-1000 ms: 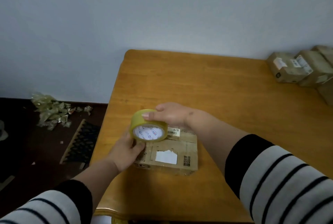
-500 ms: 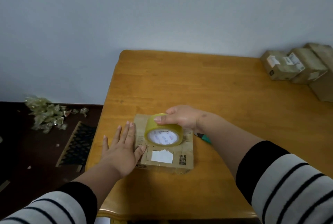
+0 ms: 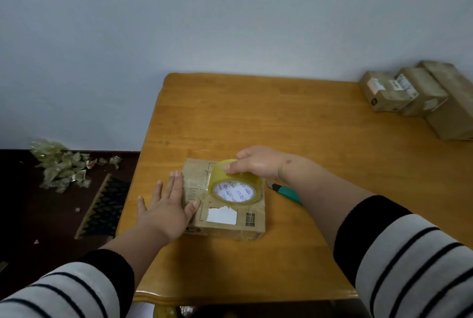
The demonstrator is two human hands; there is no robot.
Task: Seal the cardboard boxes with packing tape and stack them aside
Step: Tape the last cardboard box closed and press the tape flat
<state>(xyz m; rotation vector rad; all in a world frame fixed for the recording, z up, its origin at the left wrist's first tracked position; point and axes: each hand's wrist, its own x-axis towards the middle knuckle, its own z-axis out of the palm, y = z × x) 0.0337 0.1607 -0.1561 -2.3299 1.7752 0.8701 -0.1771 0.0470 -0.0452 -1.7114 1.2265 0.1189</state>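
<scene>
A small flat cardboard box [image 3: 230, 223] with a torn white label lies on the wooden table [image 3: 256, 118] near its front left. A roll of yellowish packing tape [image 3: 235, 185] stands on edge on top of the box, and my right hand [image 3: 256, 162] grips the roll from above. A clear strip of tape runs leftward from the roll across the box top. My left hand [image 3: 166, 210] lies flat with straight fingers against the box's left edge.
Three taped cardboard boxes [image 3: 419, 97] sit in a row at the table's far right. A teal utility knife [image 3: 286, 191] lies just right of the box, partly under my right forearm. Crumpled tape scraps [image 3: 61, 164] and a dark mat [image 3: 105, 207] are on the floor to the left.
The roll has moved from the box's left side, where both hands held it, rightward across the top. My left hand let go of it and flattened against the box's left edge.
</scene>
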